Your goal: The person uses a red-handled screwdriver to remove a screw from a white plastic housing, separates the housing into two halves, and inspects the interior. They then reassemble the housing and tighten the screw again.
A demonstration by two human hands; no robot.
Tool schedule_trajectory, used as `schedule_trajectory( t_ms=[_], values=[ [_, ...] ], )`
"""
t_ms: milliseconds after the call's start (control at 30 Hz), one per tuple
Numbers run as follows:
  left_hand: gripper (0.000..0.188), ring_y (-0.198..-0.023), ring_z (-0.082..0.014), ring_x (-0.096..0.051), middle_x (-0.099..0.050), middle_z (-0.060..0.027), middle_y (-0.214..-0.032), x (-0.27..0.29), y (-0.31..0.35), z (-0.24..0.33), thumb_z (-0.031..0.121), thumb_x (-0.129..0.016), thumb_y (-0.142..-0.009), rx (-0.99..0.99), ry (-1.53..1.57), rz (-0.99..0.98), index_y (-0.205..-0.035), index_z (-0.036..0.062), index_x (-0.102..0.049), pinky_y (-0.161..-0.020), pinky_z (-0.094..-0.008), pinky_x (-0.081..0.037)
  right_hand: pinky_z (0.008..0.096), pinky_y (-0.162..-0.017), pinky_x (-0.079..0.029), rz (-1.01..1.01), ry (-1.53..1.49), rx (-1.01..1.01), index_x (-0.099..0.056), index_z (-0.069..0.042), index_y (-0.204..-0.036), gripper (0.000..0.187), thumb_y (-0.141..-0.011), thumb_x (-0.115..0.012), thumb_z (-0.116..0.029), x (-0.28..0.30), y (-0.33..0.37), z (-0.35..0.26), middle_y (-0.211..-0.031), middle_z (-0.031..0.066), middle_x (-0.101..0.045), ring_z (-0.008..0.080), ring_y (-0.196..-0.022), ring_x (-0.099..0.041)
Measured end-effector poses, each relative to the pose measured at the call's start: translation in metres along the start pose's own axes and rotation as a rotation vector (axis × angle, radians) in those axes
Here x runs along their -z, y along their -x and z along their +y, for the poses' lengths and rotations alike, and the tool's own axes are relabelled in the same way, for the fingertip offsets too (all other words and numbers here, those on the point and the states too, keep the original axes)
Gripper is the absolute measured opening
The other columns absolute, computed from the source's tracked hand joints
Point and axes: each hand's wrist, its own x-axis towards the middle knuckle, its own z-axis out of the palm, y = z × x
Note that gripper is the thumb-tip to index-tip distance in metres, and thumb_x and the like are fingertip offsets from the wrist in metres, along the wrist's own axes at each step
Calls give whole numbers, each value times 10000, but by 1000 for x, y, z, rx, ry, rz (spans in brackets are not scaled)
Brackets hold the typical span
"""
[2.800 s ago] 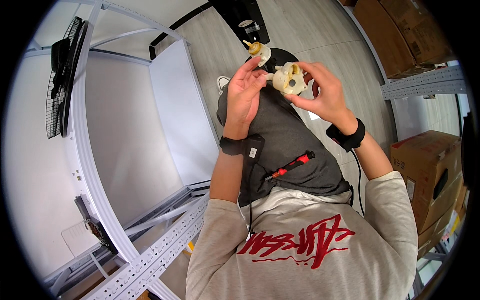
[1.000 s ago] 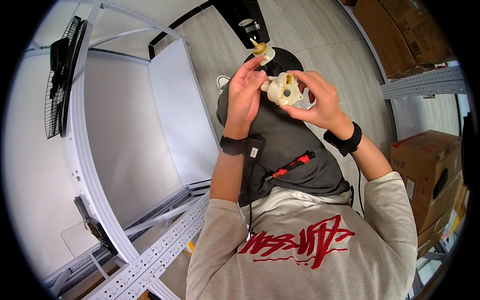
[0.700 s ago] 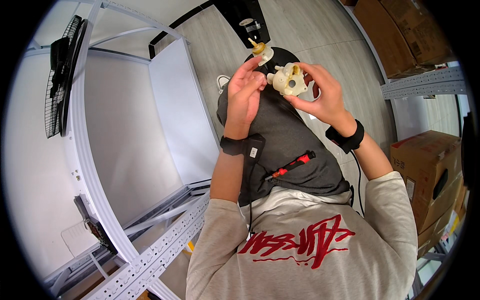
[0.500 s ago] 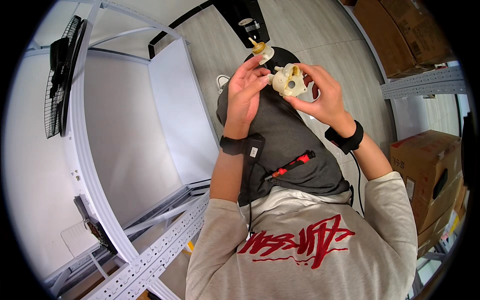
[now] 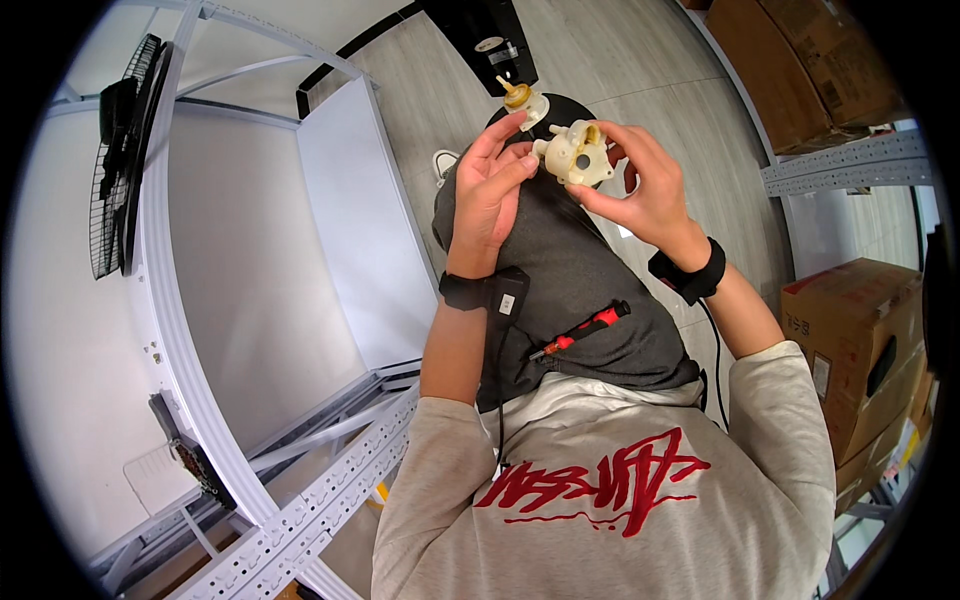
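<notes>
My right hand [image 5: 640, 188] grips a cream plastic housing [image 5: 575, 152] by its right side, thumb below and fingers curled behind. The housing has a dark round spot, an open cup-like side with yellowish grease, and a short stub to the left. Thumb and fingers of my left hand [image 5: 492, 185] pinch that stub. Just past my left index fingertip is a cream flanged part [image 5: 532, 108] with a yellow-brown top and thin shaft; whether the finger touches it I cannot tell. A red and black screwdriver [image 5: 585, 328] lies across my lap.
A black rounded surface [image 5: 568, 108] shows behind the parts, with a black panel [image 5: 482, 40] beyond. A metal shelf frame [image 5: 165, 300] stands left, with a black fan grille [image 5: 125, 160]. Cardboard boxes [image 5: 850, 340] stand right. Black bands with cables circle both wrists.
The housing has turned slightly in my fingers, showing more of its open, greasy side, and shifted a little toward the left. My left hand has hardly moved.
</notes>
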Motion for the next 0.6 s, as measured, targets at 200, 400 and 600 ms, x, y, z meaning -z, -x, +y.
schedule_trajectory(
  t_ms=[200,400,600],
  values=[
    [586,-1092,-217,-563,-463,-126,-1312,-1,0,-1,-139,-597,-789,-3,7,-4,-1349,-50,-447,-952,-332,-486,252,-582,-473,14,-11,-5,-615,-48,-1157,566,-661,-841,-198,-1,1,1,-911,42,-625,131,-672,-570],
    [562,-1076,-203,-565,-463,-117,-1310,0,0,-3,-112,-623,-819,-21,-2,-3,-1350,-47,-448,-939,-317,-485,252,-580,-473,11,-8,-19,-617,-50,-1153,564,-658,-842,-199,0,2,1,-904,39,-626,128,-669,-572],
    [480,-1010,-154,-573,-505,-96,-1255,6,-2,-6,-15,-632,-881,-31,-35,-17,-1335,-35,-476,-835,-277,-465,260,-577,-475,-32,3,-1,-613,-42,-1147,568,-652,-841,-203,2,3,3,-890,45,-625,137,-670,-581]
  ],
)
